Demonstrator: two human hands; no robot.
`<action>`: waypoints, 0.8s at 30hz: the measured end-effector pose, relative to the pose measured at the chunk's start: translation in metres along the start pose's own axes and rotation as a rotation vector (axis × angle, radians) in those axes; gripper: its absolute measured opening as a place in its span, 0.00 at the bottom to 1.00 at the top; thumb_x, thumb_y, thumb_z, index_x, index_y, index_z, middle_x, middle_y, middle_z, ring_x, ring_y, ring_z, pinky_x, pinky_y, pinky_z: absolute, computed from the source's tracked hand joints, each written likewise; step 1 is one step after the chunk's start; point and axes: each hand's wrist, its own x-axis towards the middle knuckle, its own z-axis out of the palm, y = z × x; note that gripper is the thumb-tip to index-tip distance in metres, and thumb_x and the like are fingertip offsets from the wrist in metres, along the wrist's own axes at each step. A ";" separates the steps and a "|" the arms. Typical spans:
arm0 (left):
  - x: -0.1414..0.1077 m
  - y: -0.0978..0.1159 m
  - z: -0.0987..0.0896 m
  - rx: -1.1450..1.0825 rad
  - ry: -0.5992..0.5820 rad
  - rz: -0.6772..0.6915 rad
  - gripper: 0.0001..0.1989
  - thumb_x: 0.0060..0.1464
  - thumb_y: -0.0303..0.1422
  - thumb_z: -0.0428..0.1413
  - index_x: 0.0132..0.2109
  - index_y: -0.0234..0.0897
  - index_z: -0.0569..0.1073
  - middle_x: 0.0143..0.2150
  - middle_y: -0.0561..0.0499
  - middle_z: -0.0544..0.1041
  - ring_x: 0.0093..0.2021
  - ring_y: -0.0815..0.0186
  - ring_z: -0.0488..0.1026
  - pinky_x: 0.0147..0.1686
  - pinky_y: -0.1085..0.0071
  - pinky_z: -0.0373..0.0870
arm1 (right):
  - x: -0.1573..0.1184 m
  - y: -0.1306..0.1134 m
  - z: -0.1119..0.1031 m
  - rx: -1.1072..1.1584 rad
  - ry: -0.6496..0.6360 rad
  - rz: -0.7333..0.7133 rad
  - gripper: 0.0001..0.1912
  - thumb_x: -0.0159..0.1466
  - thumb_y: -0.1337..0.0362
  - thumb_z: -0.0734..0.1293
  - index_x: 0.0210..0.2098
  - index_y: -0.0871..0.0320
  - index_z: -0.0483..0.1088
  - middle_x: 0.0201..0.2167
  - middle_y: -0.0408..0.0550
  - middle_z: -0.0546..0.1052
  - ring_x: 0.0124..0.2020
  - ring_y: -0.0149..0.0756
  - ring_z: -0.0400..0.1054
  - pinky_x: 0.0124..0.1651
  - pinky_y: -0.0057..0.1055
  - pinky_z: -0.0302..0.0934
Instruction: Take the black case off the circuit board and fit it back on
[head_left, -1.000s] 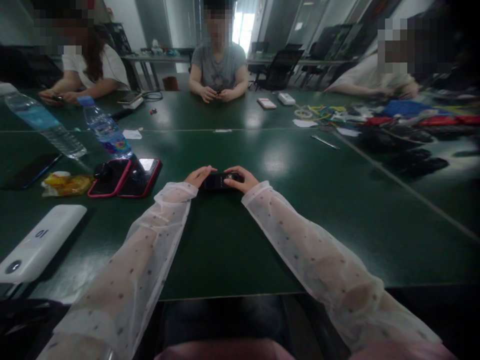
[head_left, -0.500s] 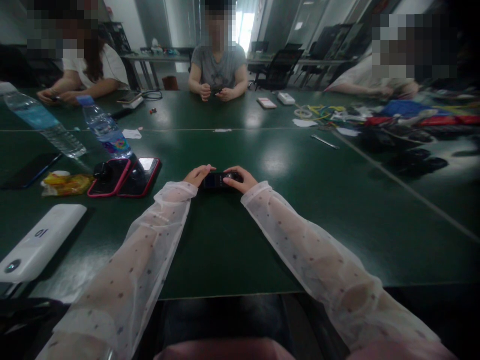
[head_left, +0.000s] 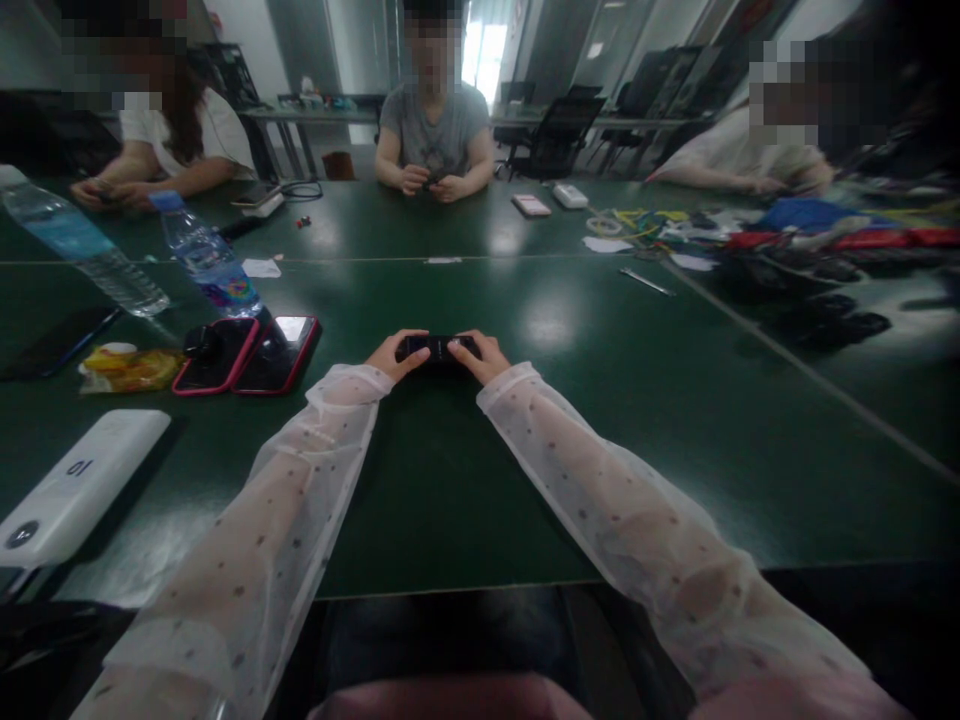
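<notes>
Both my hands hold a small black device (head_left: 439, 349) just above or on the green table; whether it touches the top I cannot tell. Its face is dark, with a few faint light marks. My left hand (head_left: 400, 355) is closed around the left end, thumb lying on the face. At the right end my right hand (head_left: 482, 356) grips it the same way, with its thumb near the middle. The fingers behind the device are hidden. Sheer white dotted sleeves cover both forearms.
Left of me are two red-edged phones (head_left: 276, 362), a yellow packet (head_left: 129, 368), a white power bank (head_left: 90, 480) and water bottles (head_left: 214, 262). Cables (head_left: 637, 228) and a thin metal tool (head_left: 646, 282) lie to the right. Several people sit around the table (head_left: 450, 480).
My left thumb has come down onto the device's face, where before it lay along the edge. The device now sits more evenly between both hands, and its face looks darker.
</notes>
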 end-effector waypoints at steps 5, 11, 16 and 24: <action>0.000 -0.004 0.000 0.064 0.002 0.052 0.41 0.41 0.50 0.66 0.59 0.37 0.66 0.56 0.38 0.72 0.57 0.49 0.71 0.57 0.49 0.65 | -0.003 0.004 0.002 0.055 0.053 -0.042 0.30 0.59 0.37 0.62 0.50 0.51 0.68 0.46 0.53 0.70 0.53 0.48 0.63 0.58 0.52 0.59; 0.002 -0.007 0.001 0.057 0.000 0.128 0.45 0.35 0.41 0.70 0.60 0.31 0.63 0.58 0.33 0.71 0.59 0.47 0.69 0.59 0.47 0.62 | -0.005 0.007 -0.001 -0.006 0.038 -0.229 0.32 0.50 0.53 0.75 0.52 0.49 0.66 0.49 0.52 0.72 0.54 0.51 0.63 0.58 0.54 0.60; 0.005 -0.018 0.002 -0.004 -0.012 0.117 0.44 0.34 0.36 0.70 0.59 0.31 0.63 0.57 0.34 0.71 0.58 0.47 0.70 0.59 0.47 0.62 | -0.001 0.007 0.001 0.071 0.074 -0.214 0.29 0.47 0.54 0.76 0.48 0.50 0.69 0.46 0.51 0.74 0.51 0.50 0.67 0.56 0.53 0.61; 0.006 -0.024 0.000 -0.078 -0.080 0.112 0.42 0.40 0.35 0.69 0.62 0.36 0.62 0.56 0.38 0.72 0.57 0.50 0.72 0.58 0.46 0.64 | 0.006 0.008 -0.025 0.377 0.317 -0.057 0.34 0.46 0.42 0.73 0.46 0.53 0.65 0.41 0.50 0.76 0.45 0.46 0.72 0.53 0.48 0.64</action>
